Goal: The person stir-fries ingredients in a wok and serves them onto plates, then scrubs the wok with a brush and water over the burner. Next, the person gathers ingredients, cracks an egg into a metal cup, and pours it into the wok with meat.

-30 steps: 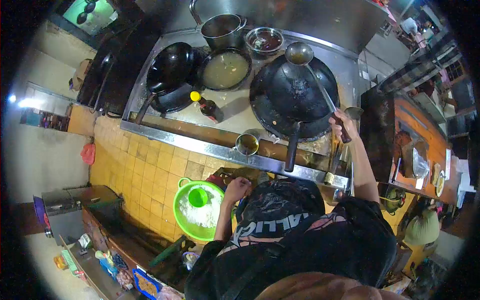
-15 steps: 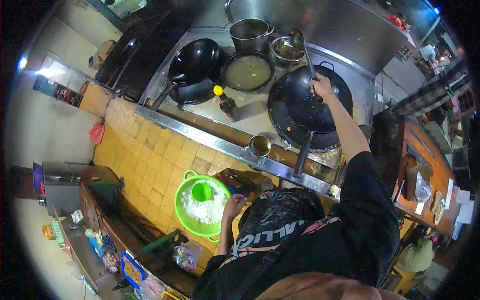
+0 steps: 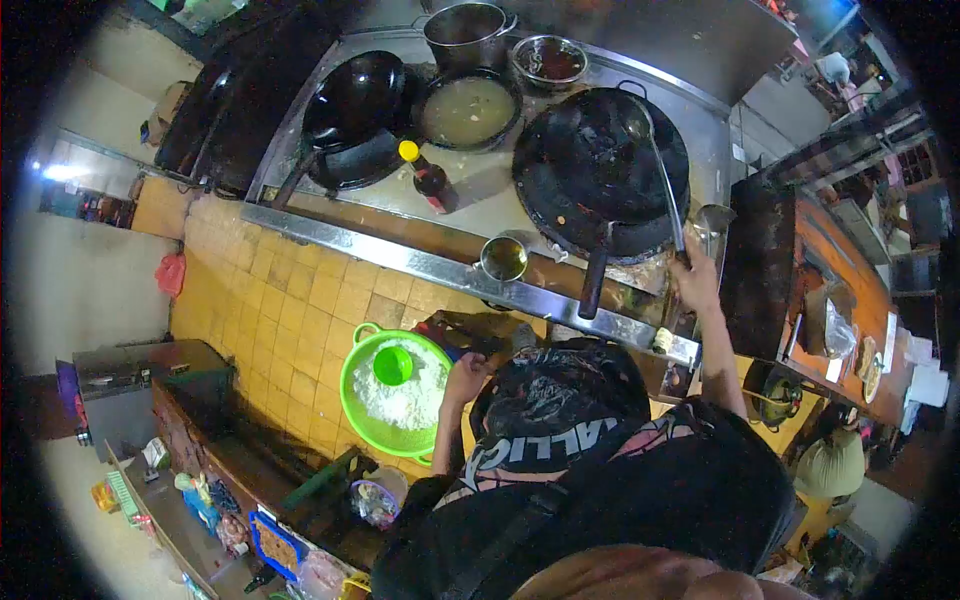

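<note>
My right hand is closed round the handle of a long metal ladle. The ladle's bowl rests inside a black wok, whose handle points toward me. Beside my body, my left hand hangs with loosely bent fingers and nothing visible in it. Below and left of that hand is a green basin of white rice, with a green cup lying in it. At the stove's front edge stands a metal mug of yellowish liquid.
On the steel stove sit a second wok, a pan of cloudy liquid, a tall pot, a bowl of dark red sauce and a yellow-capped bottle. An orange table stands at right; a person is beyond it.
My right hand has moved down toward the stove's front right edge. The ladle has come from above the sauce bowl into the wok. The view has shifted slightly.
</note>
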Demonstrator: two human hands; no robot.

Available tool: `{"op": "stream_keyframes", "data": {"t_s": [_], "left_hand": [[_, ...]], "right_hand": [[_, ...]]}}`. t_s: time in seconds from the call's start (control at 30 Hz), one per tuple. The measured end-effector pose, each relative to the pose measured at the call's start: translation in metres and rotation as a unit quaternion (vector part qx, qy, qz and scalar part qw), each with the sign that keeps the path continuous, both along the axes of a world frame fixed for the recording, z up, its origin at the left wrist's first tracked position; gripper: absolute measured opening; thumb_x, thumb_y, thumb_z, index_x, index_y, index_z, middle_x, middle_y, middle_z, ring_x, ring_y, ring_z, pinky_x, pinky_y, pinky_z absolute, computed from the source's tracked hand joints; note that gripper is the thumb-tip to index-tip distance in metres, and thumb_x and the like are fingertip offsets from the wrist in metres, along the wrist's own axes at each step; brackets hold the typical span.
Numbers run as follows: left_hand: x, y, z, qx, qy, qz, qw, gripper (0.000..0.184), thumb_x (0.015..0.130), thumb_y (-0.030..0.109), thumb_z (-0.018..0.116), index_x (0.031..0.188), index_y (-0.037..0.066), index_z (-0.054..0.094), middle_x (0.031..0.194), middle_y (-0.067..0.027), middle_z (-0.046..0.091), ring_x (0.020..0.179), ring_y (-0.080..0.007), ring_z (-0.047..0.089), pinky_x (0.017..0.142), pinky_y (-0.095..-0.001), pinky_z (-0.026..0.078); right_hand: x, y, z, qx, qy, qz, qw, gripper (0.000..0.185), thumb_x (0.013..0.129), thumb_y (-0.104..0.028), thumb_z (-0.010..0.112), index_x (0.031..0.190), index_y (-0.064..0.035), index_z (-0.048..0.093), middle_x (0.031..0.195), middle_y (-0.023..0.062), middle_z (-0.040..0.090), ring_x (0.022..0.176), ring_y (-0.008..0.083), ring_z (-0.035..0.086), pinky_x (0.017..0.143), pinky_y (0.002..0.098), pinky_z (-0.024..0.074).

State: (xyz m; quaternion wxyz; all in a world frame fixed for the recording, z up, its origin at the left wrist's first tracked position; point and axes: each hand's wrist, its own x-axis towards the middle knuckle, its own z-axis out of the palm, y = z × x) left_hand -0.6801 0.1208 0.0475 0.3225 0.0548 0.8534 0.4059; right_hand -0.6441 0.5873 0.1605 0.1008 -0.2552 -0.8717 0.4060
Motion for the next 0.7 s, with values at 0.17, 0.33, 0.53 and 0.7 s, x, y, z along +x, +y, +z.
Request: {"op": "stream_keyframes", "data": {"t_s": [0.17, 0.33, 0.53, 0.7], "left_hand": [[-0.019, 0.017, 0.015, -0.015, 0.033, -0.066, 0.997, 0.040, 0.080, 0.030, 0.065, 0.104, 0.000, 0.058, 0.085, -0.0182, 0.065, 0.079, -0.0277, 0.065, 0.071, -0.0351, 0.049], [-0.023, 0.036, 0.012, 0.050, 0.012, -0.097, 0.994, 0.041, 0.079, 0.031, 0.066, 0.105, 0.001, 0.058, 0.085, -0.0182, 0.065, 0.078, -0.0293, 0.065, 0.070, -0.0366, 0.050], [-0.008, 0.031, 0.021, 0.017, -0.029, -0.068, 0.997, 0.041, 0.078, 0.033, 0.066, 0.104, 0.002, 0.059, 0.087, -0.0182, 0.065, 0.080, -0.0317, 0.065, 0.071, -0.0374, 0.050], [0.011, 0.019, 0.000, -0.006, 0.035, -0.107, 0.994, 0.041, 0.078, 0.033, 0.066, 0.104, 0.002, 0.059, 0.086, -0.0178, 0.066, 0.081, -0.0314, 0.065, 0.072, -0.0380, 0.050]], "right_hand": [[0.026, -0.047, 0.016, -0.142, -0.100, -0.068, 0.983, 0.049, 0.078, -0.012, 0.058, 0.125, -0.0016, 0.049, 0.069, 0.0079, 0.061, 0.074, 0.0155, 0.058, 0.073, 0.0319, 0.0467], [0.014, -0.027, -0.062, 0.000, -0.056, -0.034, 0.998, 0.048, 0.080, -0.012, 0.056, 0.125, -0.0020, 0.045, 0.067, 0.0144, 0.060, 0.060, 0.0271, 0.059, 0.059, 0.0372, 0.0493], [0.021, -0.074, -0.019, 0.140, -0.133, -0.016, 0.981, 0.057, 0.081, -0.016, 0.055, 0.132, 0.0004, 0.038, 0.074, 0.0181, 0.061, 0.064, 0.0331, 0.060, 0.067, 0.0412, 0.0490], [-0.003, -0.039, -0.006, -0.230, -0.166, 0.000, 0.959, 0.051, 0.078, -0.016, 0.055, 0.126, 0.0005, 0.045, 0.080, 0.0184, 0.062, 0.071, 0.0282, 0.062, 0.069, 0.0374, 0.0494]]}}
